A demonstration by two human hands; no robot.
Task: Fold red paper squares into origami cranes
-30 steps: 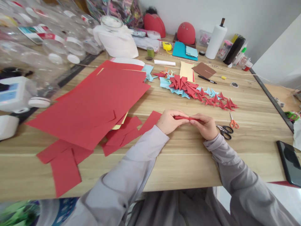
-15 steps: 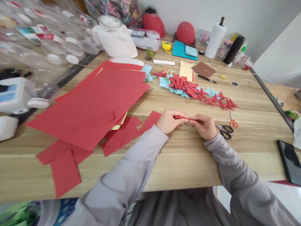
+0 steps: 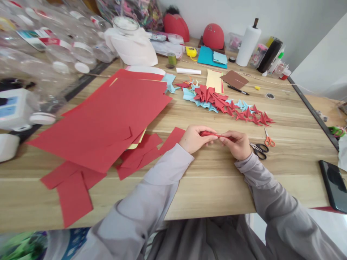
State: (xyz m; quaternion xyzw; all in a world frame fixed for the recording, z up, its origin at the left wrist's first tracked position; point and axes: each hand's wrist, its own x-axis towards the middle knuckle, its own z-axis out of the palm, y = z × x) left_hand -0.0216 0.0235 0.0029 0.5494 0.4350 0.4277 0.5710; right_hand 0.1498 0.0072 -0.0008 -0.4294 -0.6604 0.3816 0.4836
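Between my two hands is a narrow folded piece of red paper (image 3: 208,134), held just above the table. My left hand (image 3: 196,139) pinches its left end, thumb towards me. The right end is gripped between thumb and fingers of my right hand (image 3: 238,143); the fingers hide part of the paper. Beyond my hands lie folded red paper cranes (image 3: 208,95) in a row, with light blue cranes (image 3: 207,105) beside them. Left of my left hand are cut red paper pieces (image 3: 173,140) and a stack of large red sheets (image 3: 114,115).
Black-handled scissors (image 3: 259,150) and small orange scissors (image 3: 269,141) lie right of my right hand. A phone (image 3: 333,186) rests at the right edge. Plastic bottles (image 3: 58,50) crowd the far left. A yellow tape measure (image 3: 191,52) and a white roll (image 3: 248,45) stand at the back.
The red paper between my fingers has tilted slightly and shows a little more of its surface. Both hands have otherwise hardly moved.
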